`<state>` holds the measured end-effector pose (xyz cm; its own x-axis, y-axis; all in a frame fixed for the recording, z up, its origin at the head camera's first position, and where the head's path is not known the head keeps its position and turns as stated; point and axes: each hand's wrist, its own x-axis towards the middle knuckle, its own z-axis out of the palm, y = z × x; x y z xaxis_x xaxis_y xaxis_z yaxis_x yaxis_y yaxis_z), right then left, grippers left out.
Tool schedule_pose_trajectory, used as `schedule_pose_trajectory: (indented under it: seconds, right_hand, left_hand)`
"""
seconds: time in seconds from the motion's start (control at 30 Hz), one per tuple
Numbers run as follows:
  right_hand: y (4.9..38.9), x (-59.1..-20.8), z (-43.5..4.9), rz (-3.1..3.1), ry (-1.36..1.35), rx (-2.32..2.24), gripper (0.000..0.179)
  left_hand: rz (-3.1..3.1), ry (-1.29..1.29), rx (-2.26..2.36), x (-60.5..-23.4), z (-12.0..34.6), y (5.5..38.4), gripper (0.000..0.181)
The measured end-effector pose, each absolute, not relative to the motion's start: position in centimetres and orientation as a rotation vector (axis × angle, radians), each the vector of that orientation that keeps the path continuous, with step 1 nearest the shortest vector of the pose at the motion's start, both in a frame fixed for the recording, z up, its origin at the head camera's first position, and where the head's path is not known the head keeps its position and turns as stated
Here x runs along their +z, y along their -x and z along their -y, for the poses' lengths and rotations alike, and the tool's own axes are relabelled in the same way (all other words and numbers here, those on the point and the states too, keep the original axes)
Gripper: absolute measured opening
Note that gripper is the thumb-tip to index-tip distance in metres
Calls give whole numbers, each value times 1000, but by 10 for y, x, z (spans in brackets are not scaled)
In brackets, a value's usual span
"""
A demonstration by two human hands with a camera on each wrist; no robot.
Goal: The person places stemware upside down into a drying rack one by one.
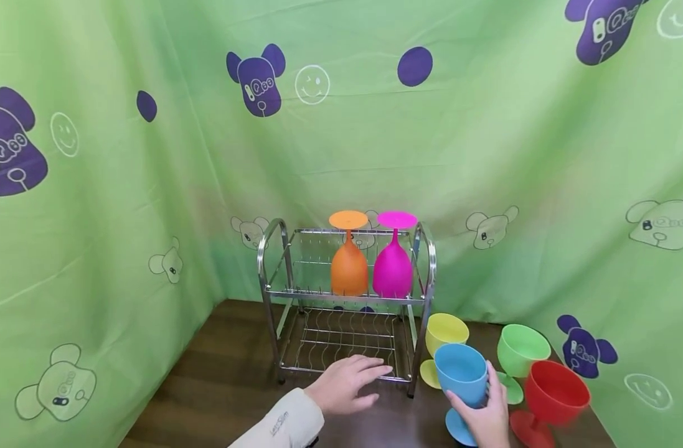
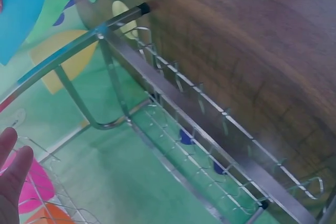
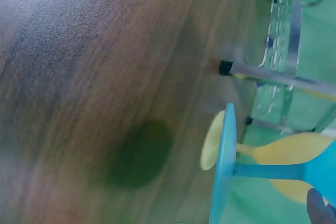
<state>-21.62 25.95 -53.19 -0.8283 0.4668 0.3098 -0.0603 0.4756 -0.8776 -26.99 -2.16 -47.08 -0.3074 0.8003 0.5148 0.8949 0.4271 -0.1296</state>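
Gripping 1 blue goblet (image 1: 461,371), the right hand (image 1: 489,417) has the red goblet (image 1: 557,392) beside it. Left of that grip, the left hand (image 1: 349,384), fingers outstretched, is near the rack (image 1: 319,294).

A green cloth backdrop (image 1: 347,149) fills the upper frame and both sides, printed with purple animal heads (image 1: 261,93) at far left, upper left of centre, upper right and lower right. White smiley faces (image 1: 312,84) accompany them, and a purple oval (image 1: 415,66) sits upper centre-right. Dark wood-grain table (image 1: 207,361) spans the bottom.
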Motion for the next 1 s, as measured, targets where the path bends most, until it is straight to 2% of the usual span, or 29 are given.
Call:
schedule_pose_trajectory:
  seconds: [0.27,0.5,0.77,1.0]
  right_hand:
    - [207,-521,-249,2252,28,1170,94]
    - [210,-518,-240,2113,-302,922,97]
    - [214,-507,-234,2098,-512,684,79]
    - [214,-503,-225,2032,-608,533,73]
  left_hand:
    - [2355,1395,-401,-457,9,269,67]
    - [2604,1335,-849,-448,-4,264,80]
    - [2624,1310,-838,-441,-18,265,87]
    - [2684,1301,-901,-443,-21,261,90]
